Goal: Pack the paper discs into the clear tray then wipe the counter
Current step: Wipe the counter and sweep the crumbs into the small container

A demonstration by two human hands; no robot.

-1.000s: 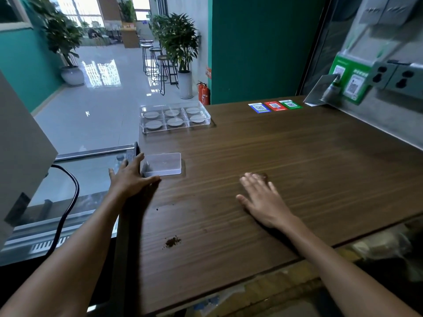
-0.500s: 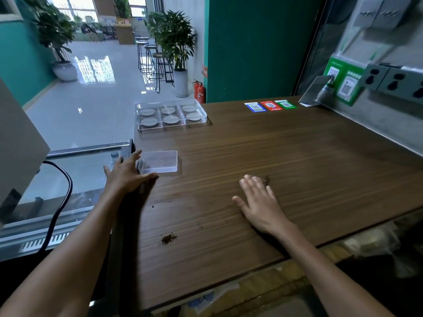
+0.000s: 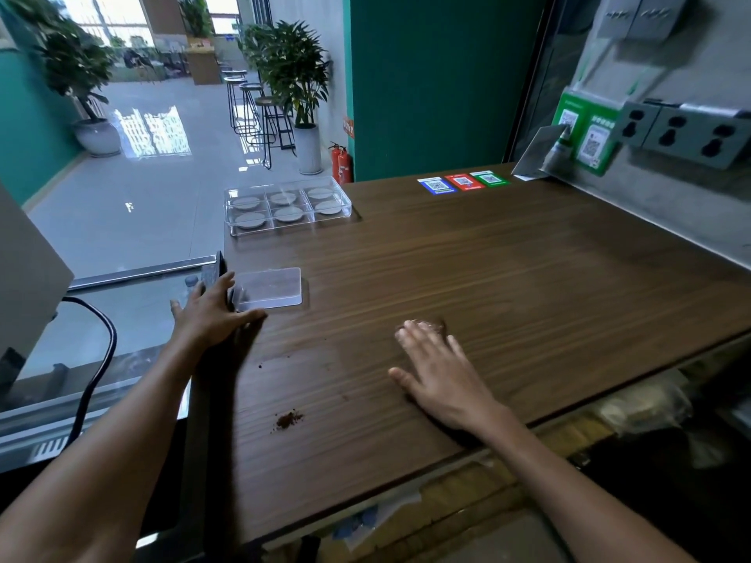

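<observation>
- While the right hand (image 3: 437, 369) lies flat on the wooden desk (image 3: 508, 286) with its fingers straight and spread, its fingertips touch a small brownish smear or cloth that is too blurred to identify.
- At the desk's left edge, the left hand (image 3: 211, 314) rests palm down, fingers relaxed and extended; its fingertips are just beside a small clear lid (image 3: 270, 287) lying flat on the desk, and whether they touch it cannot be told.
- Neither hand holds anything; the two hands are well apart.
- Farther back, near the desk's far left corner, sits the clear tray (image 3: 286, 206), divided into six compartments.
- Each compartment holds one grey paper disc (image 3: 289, 214), lying flat.
- A little heap of brown crumbs (image 3: 287, 420) lies on the desk between the two forearms, with a few specks nearer the left hand.
- Blue, red and green QR stickers (image 3: 463, 182) lie in a row at the desk's far edge.
</observation>
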